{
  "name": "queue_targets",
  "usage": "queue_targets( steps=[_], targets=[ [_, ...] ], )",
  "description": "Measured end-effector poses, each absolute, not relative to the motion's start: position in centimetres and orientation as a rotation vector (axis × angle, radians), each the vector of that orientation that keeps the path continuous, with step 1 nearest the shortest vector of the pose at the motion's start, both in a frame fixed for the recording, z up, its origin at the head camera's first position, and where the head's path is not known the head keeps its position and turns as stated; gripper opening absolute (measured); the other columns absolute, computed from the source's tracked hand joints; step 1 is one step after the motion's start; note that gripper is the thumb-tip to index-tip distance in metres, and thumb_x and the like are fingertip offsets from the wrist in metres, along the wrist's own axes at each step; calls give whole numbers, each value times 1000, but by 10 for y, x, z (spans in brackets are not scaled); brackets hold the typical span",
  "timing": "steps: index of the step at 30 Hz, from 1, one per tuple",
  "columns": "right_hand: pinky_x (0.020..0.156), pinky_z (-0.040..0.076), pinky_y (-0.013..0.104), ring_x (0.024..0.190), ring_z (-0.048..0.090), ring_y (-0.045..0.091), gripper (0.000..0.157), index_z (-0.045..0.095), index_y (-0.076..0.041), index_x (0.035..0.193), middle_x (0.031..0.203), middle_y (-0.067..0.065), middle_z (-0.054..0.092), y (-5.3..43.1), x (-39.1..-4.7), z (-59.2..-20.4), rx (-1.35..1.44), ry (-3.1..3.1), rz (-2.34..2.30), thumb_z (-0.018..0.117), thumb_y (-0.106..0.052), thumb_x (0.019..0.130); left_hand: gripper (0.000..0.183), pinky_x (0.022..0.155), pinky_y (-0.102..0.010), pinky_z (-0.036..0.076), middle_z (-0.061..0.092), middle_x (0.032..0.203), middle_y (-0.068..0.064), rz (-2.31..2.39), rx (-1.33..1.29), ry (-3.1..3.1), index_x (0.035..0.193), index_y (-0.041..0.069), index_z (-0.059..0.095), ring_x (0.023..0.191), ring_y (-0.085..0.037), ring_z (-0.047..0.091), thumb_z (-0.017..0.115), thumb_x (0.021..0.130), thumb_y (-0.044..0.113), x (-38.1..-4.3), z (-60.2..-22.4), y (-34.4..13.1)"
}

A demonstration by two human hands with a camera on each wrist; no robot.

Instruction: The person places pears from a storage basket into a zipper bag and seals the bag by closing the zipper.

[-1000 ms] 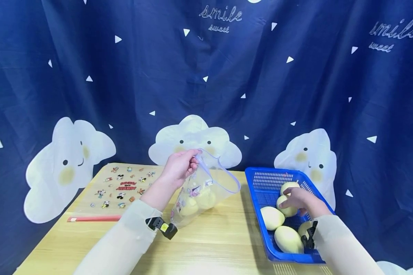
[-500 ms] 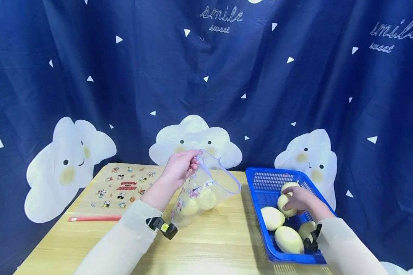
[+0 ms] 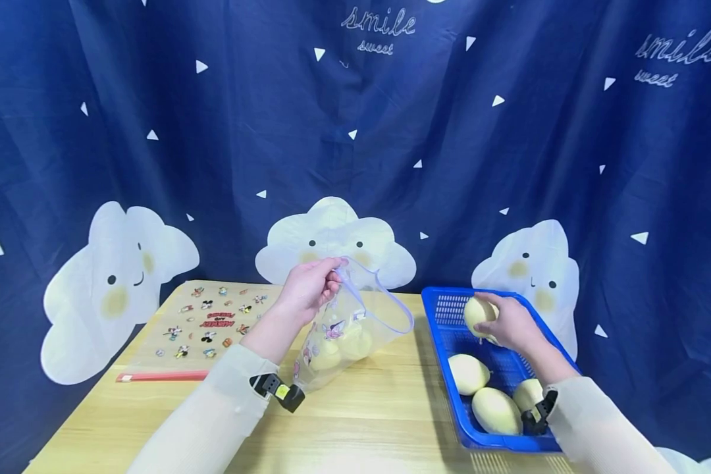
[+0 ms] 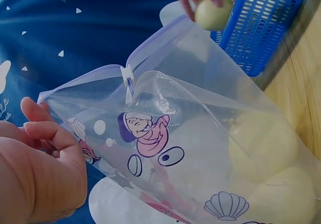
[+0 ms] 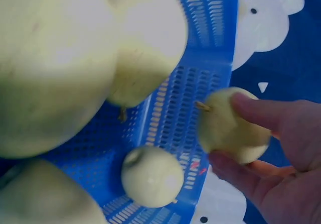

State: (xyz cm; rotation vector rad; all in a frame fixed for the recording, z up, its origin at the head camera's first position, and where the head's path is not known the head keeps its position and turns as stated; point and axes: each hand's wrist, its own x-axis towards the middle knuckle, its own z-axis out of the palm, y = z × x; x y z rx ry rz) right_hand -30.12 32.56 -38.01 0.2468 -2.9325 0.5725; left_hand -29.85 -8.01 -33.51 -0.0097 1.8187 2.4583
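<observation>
My left hand pinches the top edge of a clear zip bag with a purple rim and cartoon prints. The bag's mouth gapes to the right, and a white slider sits on the rim. Two pale yellow melons show through its lower part. Over the far end of a blue basket, my right hand grips another pale yellow melon between thumb and fingers, its short stem showing. Below that hand, several more melons lie in the basket.
A flat zip bag with cartoon prints and a red slider strip lies at the left of the wooden table. Close behind the table hangs a dark blue curtain with white clouds.
My right hand has taken hold of a melon in the basket and raised it, a little to the left. The left hand and its bag have stayed in place.
</observation>
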Motion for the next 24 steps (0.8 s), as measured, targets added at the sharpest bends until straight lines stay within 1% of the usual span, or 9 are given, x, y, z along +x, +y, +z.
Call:
queue_targets(
  steps=[3, 5, 8, 12, 14, 16, 18, 20, 24],
  targets=[
    [99, 53, 70, 130, 57, 60, 71, 58, -2, 154, 145, 41, 59, 320, -299, -375, 240, -2856, 569, 89, -18, 92, 27, 48, -11, 39, 61, 65, 6, 2450, -9, 1823, 118, -7, 73, 55, -2, 52, 68, 108, 18, -299, -335, -81],
    [99, 52, 71, 132, 55, 61, 72, 56, -3, 156, 147, 41, 57, 316, -298, -369, 238, -2823, 576, 88, -19, 93, 27, 48, -12, 39, 61, 65, 6, 2452, -12, 1816, 117, -7, 72, 55, -2, 52, 68, 108, 18, -299, -335, -81],
    [91, 55, 64, 123, 60, 55, 72, 55, -6, 158, 147, 40, 58, 308, -296, -361, 247, -2788, 610, 87, -21, 95, 28, 48, -11, 39, 61, 65, 5, 2462, -17, 1808, 118, -8, 72, 55, -2, 51, 68, 109, 18, -300, -335, -83],
    [84, 53, 51, 112, 61, 45, 73, 53, -11, 162, 148, 34, 58, 295, -292, -350, 248, -2753, 683, 85, -22, 98, 34, 49, -11, 39, 61, 66, 6, 2456, -19, 1816, 128, -10, 70, 56, -1, 52, 66, 110, 18, -300, -334, -83],
    [87, 54, 51, 115, 63, 45, 73, 52, -13, 163, 151, 32, 57, 288, -290, -344, 253, -2734, 740, 84, -22, 99, 36, 49, -11, 39, 61, 66, 7, 2448, -24, 1821, 133, -10, 69, 55, -1, 51, 65, 110, 18, -300, -334, -84],
    [92, 56, 57, 119, 66, 48, 73, 52, -15, 164, 153, 31, 56, 279, -287, -339, 278, -2706, 797, 84, -22, 99, 35, 49, -11, 39, 61, 66, 7, 2443, -27, 1822, 133, -8, 70, 55, -1, 51, 65, 110, 18, -300, -334, -84],
    [99, 57, 62, 122, 67, 49, 72, 53, -15, 163, 154, 30, 57, 268, -284, -334, 322, -2665, 855, 85, -19, 98, 33, 47, -11, 39, 61, 65, 7, 2440, -25, 1824, 130, -8, 71, 53, -1, 50, 65, 110, 19, -300, -335, -84],
    [104, 57, 63, 122, 70, 48, 72, 54, -14, 162, 154, 28, 57, 257, -281, -330, 381, -2622, 902, 86, -16, 97, 28, 47, -10, 38, 61, 64, 7, 2441, -24, 1824, 123, -5, 74, 52, -1, 50, 65, 110, 19, -300, -335, -84],
    [103, 62, 56, 121, 74, 44, 71, 58, -14, 159, 153, 26, 57, 233, -274, -323, 489, -2562, 969, 87, -12, 95, 19, 45, -10, 39, 61, 63, 7, 2442, -23, 1817, 104, 3, 77, 50, 0, 50, 67, 109, 19, -300, -334, -84]
  ],
)
